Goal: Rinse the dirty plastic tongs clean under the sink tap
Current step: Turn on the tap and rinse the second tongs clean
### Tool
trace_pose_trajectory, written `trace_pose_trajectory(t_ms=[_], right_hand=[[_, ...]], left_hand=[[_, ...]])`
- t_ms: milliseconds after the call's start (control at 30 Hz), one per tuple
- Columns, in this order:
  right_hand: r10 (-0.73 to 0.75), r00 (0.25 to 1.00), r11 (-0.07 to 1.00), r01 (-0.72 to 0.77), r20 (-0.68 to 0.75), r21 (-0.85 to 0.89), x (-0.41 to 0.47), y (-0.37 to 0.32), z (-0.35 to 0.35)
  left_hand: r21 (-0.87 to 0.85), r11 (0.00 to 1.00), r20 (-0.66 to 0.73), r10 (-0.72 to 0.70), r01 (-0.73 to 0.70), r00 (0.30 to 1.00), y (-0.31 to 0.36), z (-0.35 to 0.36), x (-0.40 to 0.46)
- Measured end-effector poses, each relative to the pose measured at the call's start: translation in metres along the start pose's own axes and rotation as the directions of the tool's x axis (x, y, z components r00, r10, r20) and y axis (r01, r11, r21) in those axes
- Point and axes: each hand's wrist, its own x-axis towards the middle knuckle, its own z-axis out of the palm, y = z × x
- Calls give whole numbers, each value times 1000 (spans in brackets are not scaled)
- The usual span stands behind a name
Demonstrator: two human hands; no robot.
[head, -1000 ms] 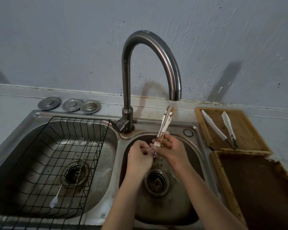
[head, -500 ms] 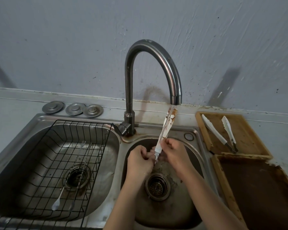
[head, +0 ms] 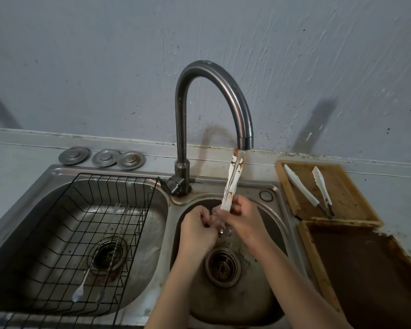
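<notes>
Nearest me, over the right sink basin point(head: 259, 302), my left hand point(head: 197, 230) is curled loosely beside my right hand point(head: 243, 218), whose fingers clamp the tongs point(head: 233, 181) pointing to twelve o'clock into the tap point(head: 244, 138) stream; I judge turning them would rinse the brown stains evenly.

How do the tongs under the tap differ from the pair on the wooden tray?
The held tongs stand nearly upright in the water stream, gripped by the right hand; the tray tongs lie flat and splayed open. The held tongs show rust-brown stains; the tray tongs look clean. Both are white.
</notes>
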Motion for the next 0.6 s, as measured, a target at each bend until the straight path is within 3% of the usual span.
trace_pose_trajectory(t_ms=[167,300,433,500,600], right_hand=[[-71,997,997,70,11,28,-2,1,-3],[-240,961,926,268,135,-264,-6,-9,-19],[-295,946,831,323,134,-453,-6,-18,-30],[-276,948,777,317,158,-544,-6,-17,-33],[-227,948,720,316,222,-617,-5,-15,-35]], left_hand=[[-44,999,158,-7,14,987,5,-6,-1],[-26,1000,284,6,1,959,8,-14,-1],[3,995,182,94,-96,979,13,0,0],[-143,987,209,101,-72,973,15,6,1],[-431,894,265,-2,120,964,13,17,0]])
